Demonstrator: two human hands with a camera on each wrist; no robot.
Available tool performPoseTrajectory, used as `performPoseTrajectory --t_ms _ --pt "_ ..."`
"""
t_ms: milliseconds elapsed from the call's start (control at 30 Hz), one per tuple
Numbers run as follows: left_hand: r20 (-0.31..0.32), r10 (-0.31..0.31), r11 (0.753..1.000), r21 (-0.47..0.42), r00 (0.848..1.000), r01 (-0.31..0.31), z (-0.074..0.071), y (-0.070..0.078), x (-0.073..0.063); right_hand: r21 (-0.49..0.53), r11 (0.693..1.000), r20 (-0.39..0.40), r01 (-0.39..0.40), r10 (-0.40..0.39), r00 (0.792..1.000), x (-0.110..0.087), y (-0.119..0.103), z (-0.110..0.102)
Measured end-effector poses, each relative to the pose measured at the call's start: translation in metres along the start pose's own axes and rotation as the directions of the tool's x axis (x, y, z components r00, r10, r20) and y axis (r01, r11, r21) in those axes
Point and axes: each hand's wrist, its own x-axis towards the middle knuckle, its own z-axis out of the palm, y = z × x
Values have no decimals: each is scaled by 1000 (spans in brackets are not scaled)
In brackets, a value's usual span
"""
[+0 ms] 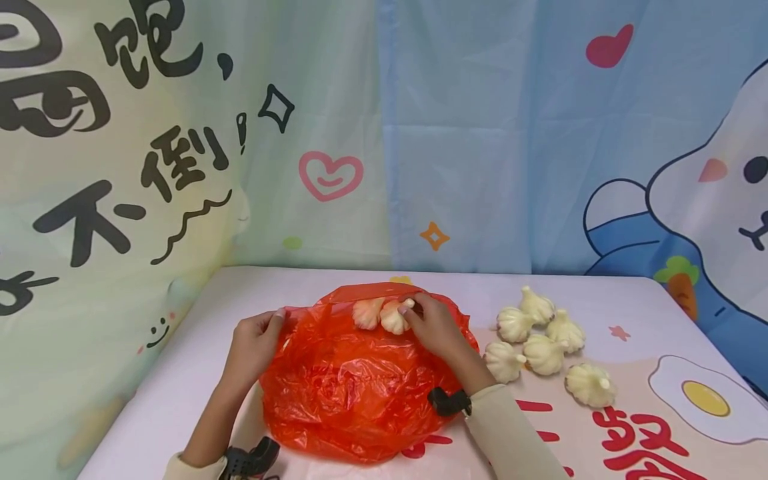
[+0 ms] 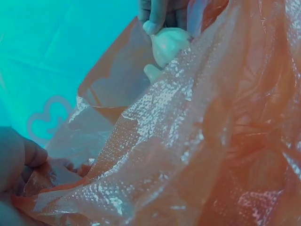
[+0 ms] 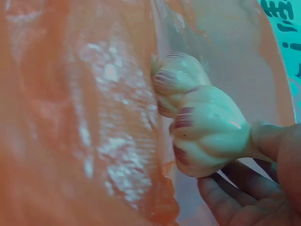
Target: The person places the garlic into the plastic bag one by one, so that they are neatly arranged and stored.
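A red plastic bag [image 1: 354, 387] bulges on the table in front of me. My left hand [image 1: 257, 343] pinches the left side of its rim between thumb and fingers. At the bag's mouth my right hand [image 1: 439, 328] holds a garlic bulb [image 1: 395, 319] by its stem; the right wrist view shows purple streaks on this garlic bulb [image 3: 209, 132]. Touching it is a second garlic bulb [image 1: 367, 313], partly covered by the red film and not gripped. In the left wrist view, bag folds hide the lower part of the held bulb [image 2: 169, 46]. The bag's inside below is hidden.
Several loose garlic bulbs [image 1: 543, 353] lie on the table to the right of the bag. The white and pink tablecloth [image 1: 636, 360] has a printed egg and red characters. A printed curtain [image 1: 456, 153] hangs behind the table and along its left side.
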Motion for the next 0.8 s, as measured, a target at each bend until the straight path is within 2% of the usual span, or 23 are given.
performPoseTrajectory --t_ms 200,433,633,767,800 --pt "9 -6 1000 -5 1000 6 1 0 0 -9 1000 -54 -22 22 998 3 1 4" --pt "12 -9 1000 -9 1000 9 0 1 -1 -4 998 -80 -65 65 995 10 -3 10" --pt "2 -1 1000 -6 1000 1 0 1 0 15 993 -59 -114 114 992 12 -2 18" --pt "0 4 1000 -11 1000 -4 0 0 0 55 984 -7 -170 171 985 13 -1 21" --pt "-1 4 1000 -11 1000 -4 0 0 0 65 985 0 -162 163 987 13 -1 21"
